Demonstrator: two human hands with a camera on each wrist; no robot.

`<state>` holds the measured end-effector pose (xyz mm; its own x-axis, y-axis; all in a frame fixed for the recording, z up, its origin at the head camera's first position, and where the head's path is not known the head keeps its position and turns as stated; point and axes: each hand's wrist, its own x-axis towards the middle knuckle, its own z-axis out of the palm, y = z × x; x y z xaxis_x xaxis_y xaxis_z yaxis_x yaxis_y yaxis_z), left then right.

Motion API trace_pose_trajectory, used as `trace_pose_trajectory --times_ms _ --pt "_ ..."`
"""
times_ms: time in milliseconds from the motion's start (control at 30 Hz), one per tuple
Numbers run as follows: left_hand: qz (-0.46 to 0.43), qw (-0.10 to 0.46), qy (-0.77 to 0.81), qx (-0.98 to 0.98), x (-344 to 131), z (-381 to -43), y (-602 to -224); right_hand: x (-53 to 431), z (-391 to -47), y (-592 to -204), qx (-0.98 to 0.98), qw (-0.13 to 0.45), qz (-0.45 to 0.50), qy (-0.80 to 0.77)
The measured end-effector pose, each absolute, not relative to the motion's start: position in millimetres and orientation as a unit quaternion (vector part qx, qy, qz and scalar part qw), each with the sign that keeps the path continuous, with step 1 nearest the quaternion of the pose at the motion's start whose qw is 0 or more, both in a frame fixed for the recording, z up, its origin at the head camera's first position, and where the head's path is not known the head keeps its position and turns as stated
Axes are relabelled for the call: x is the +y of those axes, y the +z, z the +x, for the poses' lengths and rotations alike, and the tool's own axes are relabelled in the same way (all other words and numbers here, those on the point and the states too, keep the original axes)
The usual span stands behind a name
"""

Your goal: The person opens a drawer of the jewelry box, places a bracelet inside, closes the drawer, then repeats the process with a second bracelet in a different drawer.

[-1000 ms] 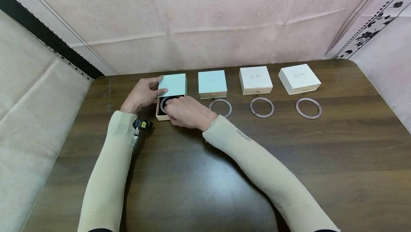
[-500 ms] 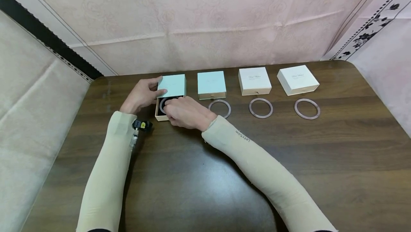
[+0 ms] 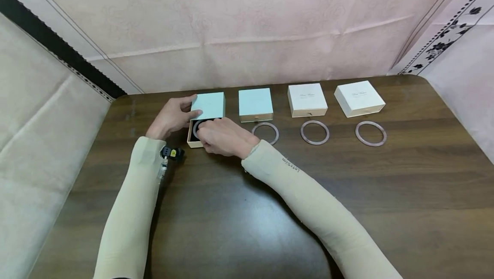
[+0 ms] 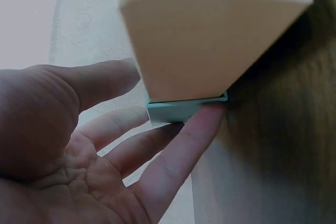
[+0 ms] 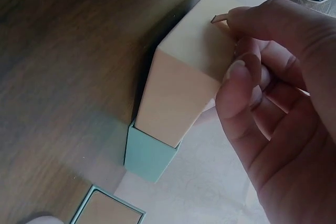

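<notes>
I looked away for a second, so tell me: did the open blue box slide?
No, not in any direction I can see: in the head view, the open blue box keeps the same gap to the closed blue box.

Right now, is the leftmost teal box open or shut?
Open: its drawer sticks out from the teal cover, with a ring visible inside.

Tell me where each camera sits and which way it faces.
Head: worn on the head, looking forward and down at the table; left hand, right hand and sleeves show.
Left wrist: worn there, looking at the open drawer of the held blue box; left hand shows.
Right wrist: worn there, looking at the drawer's tab; right hand shows.
Both wrist views share that drawer.
</notes>
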<state>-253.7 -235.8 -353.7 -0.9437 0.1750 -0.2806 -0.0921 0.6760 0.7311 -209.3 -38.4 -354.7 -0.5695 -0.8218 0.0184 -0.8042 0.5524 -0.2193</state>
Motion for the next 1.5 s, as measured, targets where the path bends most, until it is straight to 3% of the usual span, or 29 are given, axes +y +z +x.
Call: trace_pose_trajectory --times_ms 1500 --pt "0.019 0.161 0.401 0.902 -234.9 -252.5 -355.4 -40.1 -210.6 -360.4 0.893 0.009 -0.443 -0.085"
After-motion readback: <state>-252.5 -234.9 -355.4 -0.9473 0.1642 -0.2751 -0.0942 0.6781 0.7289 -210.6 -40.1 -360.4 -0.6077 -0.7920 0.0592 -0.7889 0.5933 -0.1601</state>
